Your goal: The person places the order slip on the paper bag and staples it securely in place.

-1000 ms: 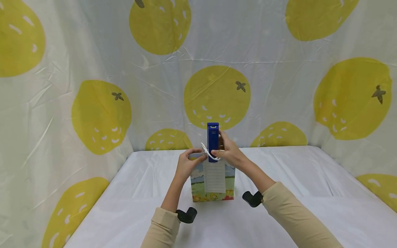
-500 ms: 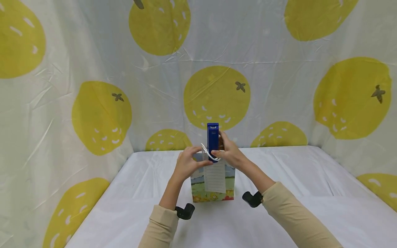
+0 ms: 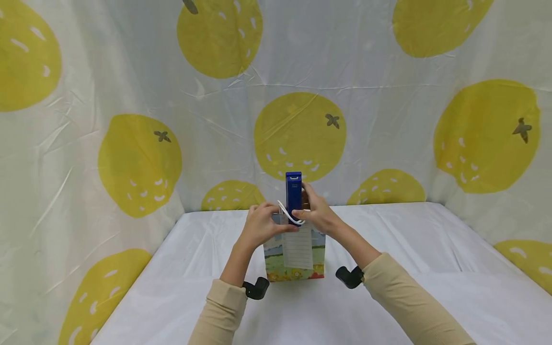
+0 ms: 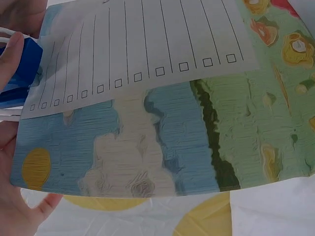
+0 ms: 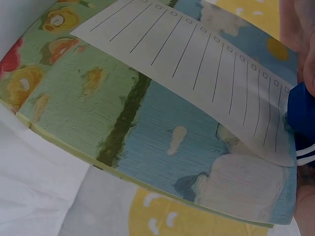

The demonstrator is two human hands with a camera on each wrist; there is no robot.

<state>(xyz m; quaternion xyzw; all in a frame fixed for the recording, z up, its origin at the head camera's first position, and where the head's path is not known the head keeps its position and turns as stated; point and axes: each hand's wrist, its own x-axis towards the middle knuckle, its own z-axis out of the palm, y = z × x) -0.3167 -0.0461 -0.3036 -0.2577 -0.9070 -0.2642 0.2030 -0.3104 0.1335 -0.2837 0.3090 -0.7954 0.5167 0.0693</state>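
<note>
A paper gift bag [image 3: 273, 256] printed with a painted landscape stands upright in the head view. Across its front hangs a sheet of lined paper [image 3: 298, 251] with checkboxes. My right hand [image 3: 321, 215] grips a blue stapler [image 3: 293, 189] upright at the bag's top edge, thumb on its front. Its lower end meets the top of the sheet. A white cord handle [image 3: 282, 210] loops past the stapler. My left hand [image 3: 258, 225] holds the bag's top left corner, its thumb across the front just below the stapler. In both wrist views the stapler is partly cut off.
A white cloth covers the table [image 3: 194, 258]. Behind and at both sides hangs a white curtain [image 3: 220, 120] with large yellow fruit prints. A black wrist camera [image 3: 257, 288] sits on the left forearm, and another black camera [image 3: 350, 277] on the right.
My left thumb has moved right and slightly down, to just below the stapler. The right hand and stapler keep almost the same place.
</note>
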